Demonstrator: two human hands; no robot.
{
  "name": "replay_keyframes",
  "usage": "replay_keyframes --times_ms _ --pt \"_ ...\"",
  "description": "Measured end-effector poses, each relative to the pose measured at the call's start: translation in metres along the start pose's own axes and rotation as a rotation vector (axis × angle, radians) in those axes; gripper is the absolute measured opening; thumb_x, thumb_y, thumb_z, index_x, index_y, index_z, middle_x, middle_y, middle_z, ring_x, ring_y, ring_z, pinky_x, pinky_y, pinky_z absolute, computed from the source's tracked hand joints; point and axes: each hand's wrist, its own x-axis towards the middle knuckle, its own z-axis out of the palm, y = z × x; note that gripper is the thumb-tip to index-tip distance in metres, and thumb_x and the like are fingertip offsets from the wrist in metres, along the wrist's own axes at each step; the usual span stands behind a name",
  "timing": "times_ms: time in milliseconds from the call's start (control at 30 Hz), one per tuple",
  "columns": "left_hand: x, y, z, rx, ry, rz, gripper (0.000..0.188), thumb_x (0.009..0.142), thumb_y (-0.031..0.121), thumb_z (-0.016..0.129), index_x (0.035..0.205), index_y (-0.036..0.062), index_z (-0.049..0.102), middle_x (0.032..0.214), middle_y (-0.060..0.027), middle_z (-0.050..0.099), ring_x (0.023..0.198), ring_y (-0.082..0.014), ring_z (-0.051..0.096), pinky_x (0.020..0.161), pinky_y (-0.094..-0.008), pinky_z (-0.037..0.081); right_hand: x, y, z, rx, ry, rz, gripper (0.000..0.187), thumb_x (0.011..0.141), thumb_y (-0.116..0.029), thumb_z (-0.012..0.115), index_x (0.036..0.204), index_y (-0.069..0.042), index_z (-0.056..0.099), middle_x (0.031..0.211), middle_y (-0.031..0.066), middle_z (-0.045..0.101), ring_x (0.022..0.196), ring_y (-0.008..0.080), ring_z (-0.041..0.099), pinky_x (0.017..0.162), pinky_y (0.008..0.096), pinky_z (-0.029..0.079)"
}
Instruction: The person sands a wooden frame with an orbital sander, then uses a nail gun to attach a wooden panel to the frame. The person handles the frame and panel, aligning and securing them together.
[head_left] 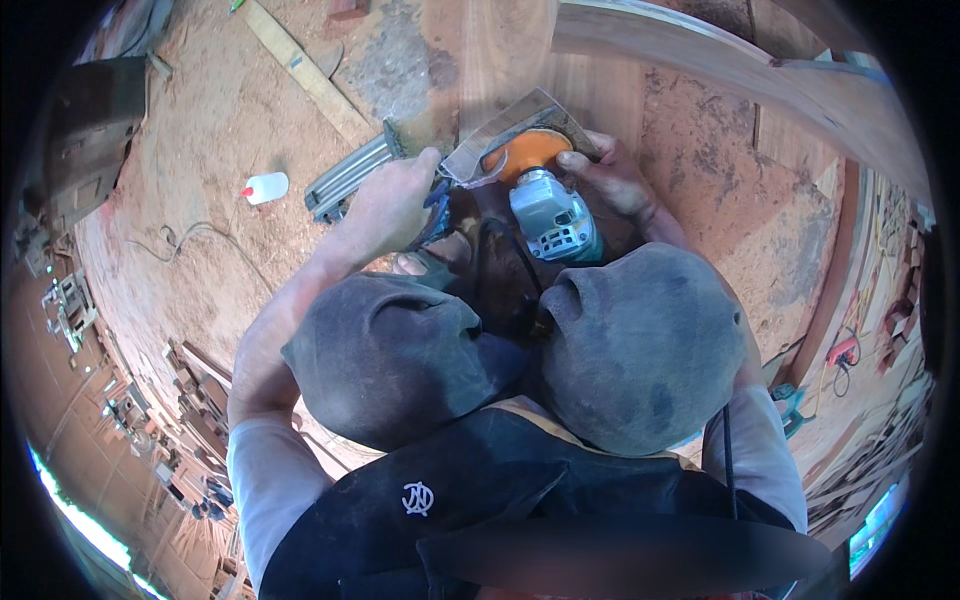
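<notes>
A grinder (550,215) with a teal-grey body and an orange disc (533,152) sits between my feet, its disc tilted up. Against the disc's far side is a thin, flat, brownish piece (497,131) that looks partly see-through; I cannot tell its material. My right hand (617,180) grips its right end, thumb close to the disc's edge. My left hand (397,200) is closed at the piece's left end, its fingertips partly hidden. Beside the left hand a nail gun (352,178) with a grey magazine lies on the ground.
A white bottle (267,188) with a red tip lies at left, near a thin cord (185,240). A long wooden strip (300,70) rests beyond the nail gun. Planks (690,40) stand at the far side. My knees (645,345) rise between me and the grinder. Wood scraps line both sides.
</notes>
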Motion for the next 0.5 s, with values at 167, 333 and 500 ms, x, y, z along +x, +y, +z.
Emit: replay_keyframes --times_ms 167,333,500 --pt "-0.002 -0.002 -0.001 0.012 0.145 0.104 0.034 0.085 0.005 0.067 0.113 -0.0016 0.050 0.101 -0.0263 0.068 0.099 -0.0480 0.066 0.083 -0.0545 0.052 0.004 -0.011 -0.008 -0.246 -0.042 0.075 0.042 0.101 -0.024 0.071 0.134 0.001 0.065 0.120 0.0052 0.072 0.108 0.0130 0.066 0.099 0.0309 0.053" --pt "-0.006 -0.003 -0.001 0.002 0.103 0.100 0.034 0.085 0.006 0.069 0.112 -0.0016 0.051 0.098 -0.0261 0.069 0.099 -0.0480 0.066 0.083 -0.0548 0.052 0.010 -0.031 -0.004 -0.337 -0.089 0.025 0.043 0.100 -0.028 0.073 0.131 0.001 0.067 0.113 0.0069 0.073 0.104 0.0149 0.067 0.097 0.0341 0.054" --pt "-0.008 0.015 0.008 -0.150 0.019 -0.093 0.031 0.087 0.012 0.071 0.110 -0.0008 0.054 0.093 -0.0294 0.068 0.096 -0.0503 0.066 0.081 -0.0569 0.050 -0.003 -0.012 0.017 0.473 0.037 0.110 0.043 0.100 -0.024 0.071 0.134 0.001 0.062 0.117 0.0094 0.073 0.106 0.0169 0.070 0.098 0.0354 0.056"
